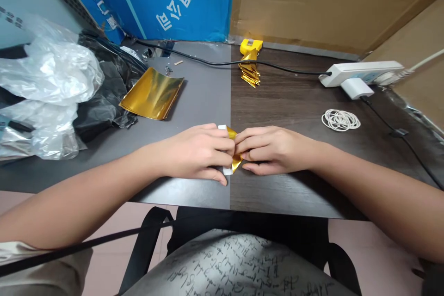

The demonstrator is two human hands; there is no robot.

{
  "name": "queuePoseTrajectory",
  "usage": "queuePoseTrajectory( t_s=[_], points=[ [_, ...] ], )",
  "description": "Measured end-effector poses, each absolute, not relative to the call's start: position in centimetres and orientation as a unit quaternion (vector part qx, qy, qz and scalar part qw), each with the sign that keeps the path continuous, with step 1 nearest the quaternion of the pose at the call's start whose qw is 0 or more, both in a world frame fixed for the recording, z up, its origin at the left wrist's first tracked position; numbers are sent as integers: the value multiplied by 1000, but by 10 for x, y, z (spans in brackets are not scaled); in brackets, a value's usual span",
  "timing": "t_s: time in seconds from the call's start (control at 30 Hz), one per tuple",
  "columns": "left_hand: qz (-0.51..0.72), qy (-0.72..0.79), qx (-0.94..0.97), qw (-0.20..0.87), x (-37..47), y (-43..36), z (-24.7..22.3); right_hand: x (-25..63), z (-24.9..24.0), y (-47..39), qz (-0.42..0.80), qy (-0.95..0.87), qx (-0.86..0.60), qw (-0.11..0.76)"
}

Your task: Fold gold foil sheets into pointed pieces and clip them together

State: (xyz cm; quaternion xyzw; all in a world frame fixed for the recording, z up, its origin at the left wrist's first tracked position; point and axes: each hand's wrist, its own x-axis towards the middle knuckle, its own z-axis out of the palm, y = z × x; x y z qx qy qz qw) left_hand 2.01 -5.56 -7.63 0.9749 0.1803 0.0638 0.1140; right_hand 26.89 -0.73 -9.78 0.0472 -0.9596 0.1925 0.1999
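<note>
Near the table's front edge, at its middle, my two hands meet over a small sheet of gold foil paper (237,163). My left hand (199,152) presses the sheet down with its fingers, and a white edge (228,171) shows beside them. The fingers of my right hand (274,150) are bent and pinch the gold paper from the right. Much of the sheet is hidden under the fingers. Further back on the left lies a stack of gold foil sheets (152,94). Several folded gold pieces (250,71) lie fanned out at the back.
Clear and black plastic bags (52,74) pile up on the left. A black cable (208,61) crosses to a white power strip (364,73) at right. White rubber bands (341,120) lie below it. A yellow object (250,46) stands against the cardboard (312,4).
</note>
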Motion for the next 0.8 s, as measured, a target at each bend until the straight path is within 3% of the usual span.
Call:
queuePoseTrajectory(
  t_s=[0.23,0.43,0.63,0.8],
  points=[
    [22,128,988,82,30,-69,-74,267,-99,-16,221,-956,69,182],
    [121,33,992,17,43,-92,-85,265,-100,-34,217,-956,105,165],
    [173,30,984,28,44,-91,-86,263,-103,-40,208,-960,60,176],
    [123,96,986,55,32,-73,-81,265,-103,-33,168,-968,23,188]
  ],
)
